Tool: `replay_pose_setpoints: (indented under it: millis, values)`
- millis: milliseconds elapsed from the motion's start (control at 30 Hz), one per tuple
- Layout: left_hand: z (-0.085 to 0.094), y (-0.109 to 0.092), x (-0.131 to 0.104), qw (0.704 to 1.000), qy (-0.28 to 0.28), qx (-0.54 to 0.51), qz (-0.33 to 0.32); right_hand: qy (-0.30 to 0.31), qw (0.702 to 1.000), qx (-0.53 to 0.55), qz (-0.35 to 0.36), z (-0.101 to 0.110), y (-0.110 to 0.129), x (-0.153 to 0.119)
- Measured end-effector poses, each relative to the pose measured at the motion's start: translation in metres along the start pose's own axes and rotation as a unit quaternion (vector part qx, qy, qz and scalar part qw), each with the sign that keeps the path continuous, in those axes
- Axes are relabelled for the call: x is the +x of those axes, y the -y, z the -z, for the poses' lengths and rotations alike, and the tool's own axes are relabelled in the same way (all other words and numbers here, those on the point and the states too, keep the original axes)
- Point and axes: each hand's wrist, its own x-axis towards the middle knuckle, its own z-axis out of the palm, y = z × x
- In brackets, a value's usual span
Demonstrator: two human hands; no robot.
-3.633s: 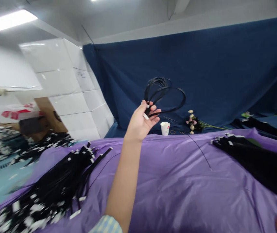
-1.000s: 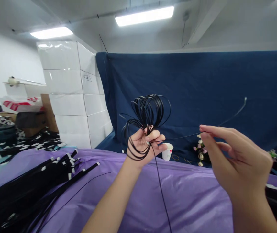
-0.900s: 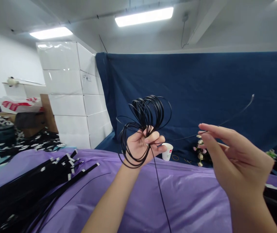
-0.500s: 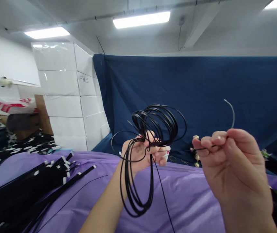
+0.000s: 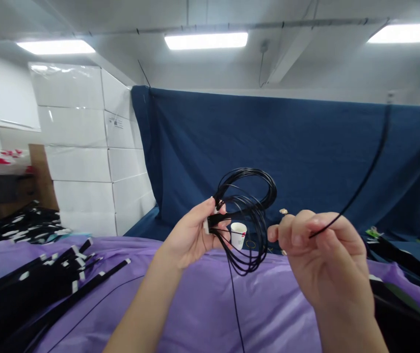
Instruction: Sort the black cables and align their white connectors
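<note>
Left hand [image 5: 191, 238] pinched shut on the coil of black cable [image 5: 249, 220] at its white-tagged neck, held above the purple worktop [image 5: 202, 304]; right hand [image 5: 320, 255], right of the coil, closed on one loose strand [image 5: 364, 176] that arcs up and away. Looks like mid-separation of a single strand from the coil. Next move likely needs a steady outward pull with the neck held firm, or loops may snag.

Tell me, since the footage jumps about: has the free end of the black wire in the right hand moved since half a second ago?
Yes. The wire's free end has swung up and rightward, now reaching the top edge of the blue curtain.
</note>
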Motion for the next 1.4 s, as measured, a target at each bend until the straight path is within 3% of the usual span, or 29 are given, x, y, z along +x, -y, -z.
replay_pose_setpoints:
  millis: [133, 267, 433, 633, 800, 967, 1400]
  values:
    - [-0.006, -0.003, -0.003, 0.995, -0.082, 0.049, -0.026, -0.037, 0.998, -0.048, 0.011, -0.001, 0.001, 0.001]
    - [-0.006, -0.005, -0.005, 0.989, -0.102, 0.091, -0.048, -0.080, 0.994, -0.073, -0.001, 0.002, 0.000, 0.001]
    - [-0.007, -0.007, -0.006, 0.983, -0.122, 0.122, -0.063, -0.090, 0.993, -0.068, -0.044, 0.008, 0.000, 0.004]
    - [-0.005, -0.005, -0.008, 0.982, -0.054, 0.181, -0.030, -0.088, 0.993, -0.067, -0.048, 0.012, -0.006, 0.006]
    - [-0.007, -0.001, -0.010, 0.975, -0.029, 0.220, -0.020, -0.047, 0.987, -0.152, -0.034, 0.019, -0.014, 0.005]
    - [-0.007, 0.000, -0.009, 0.969, 0.023, 0.242, -0.035, -0.065, 0.982, -0.158, -0.085, 0.019, -0.015, 0.003]
    - [-0.006, 0.000, -0.009, 0.949, 0.060, 0.301, -0.077, -0.074, 0.973, -0.198, -0.098, 0.015, -0.010, 0.003]
